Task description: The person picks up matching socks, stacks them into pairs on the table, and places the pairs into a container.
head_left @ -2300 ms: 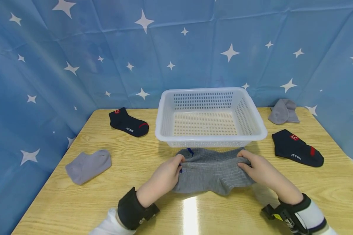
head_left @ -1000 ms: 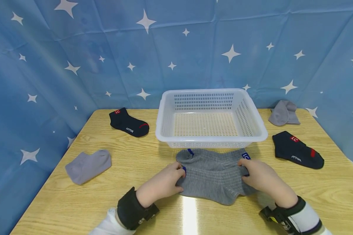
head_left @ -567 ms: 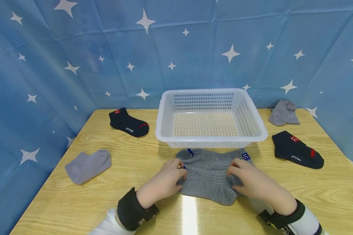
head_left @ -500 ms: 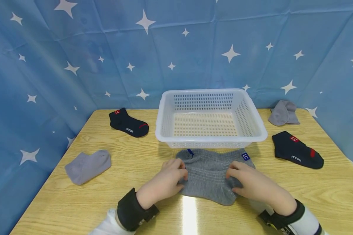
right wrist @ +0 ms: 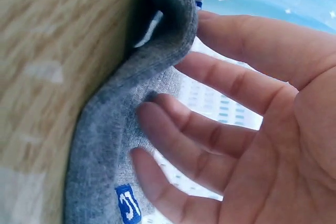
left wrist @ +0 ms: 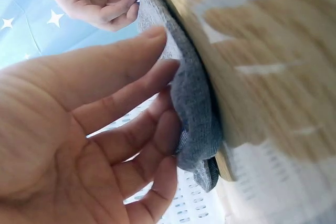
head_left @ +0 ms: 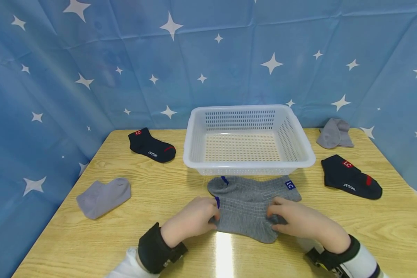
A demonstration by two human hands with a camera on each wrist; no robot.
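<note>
Two grey socks with blue marks lie overlapping in front of the basket: the rear sock [head_left: 253, 188] and the front sock [head_left: 244, 220]. My left hand [head_left: 196, 216] has its fingertips on the left end of the front sock, thumb and fingers apart in the left wrist view. At the other end, my right hand [head_left: 299, 217] touches the same sock with loosely bent, spread fingers. The right wrist view shows the grey fabric [right wrist: 100, 145] bulging in a fold by those fingertips, with the blue LC label [right wrist: 128, 204] below them.
A white slotted basket [head_left: 249, 165] stands just behind the grey socks. Leftward lie a black sock [head_left: 153, 145] and a pale grey sock [head_left: 104, 197]. Another black sock [head_left: 351, 177] and a folded pale grey sock [head_left: 333, 133] lie to the right. A starry blue curtain [head_left: 208, 58] hangs behind.
Both hands have let go of the front sock's ends, which they pinched and raised earlier. The sock now lies lower on the table, uncovering the rear sock's LC label. The left hand has moved slightly nearer.
</note>
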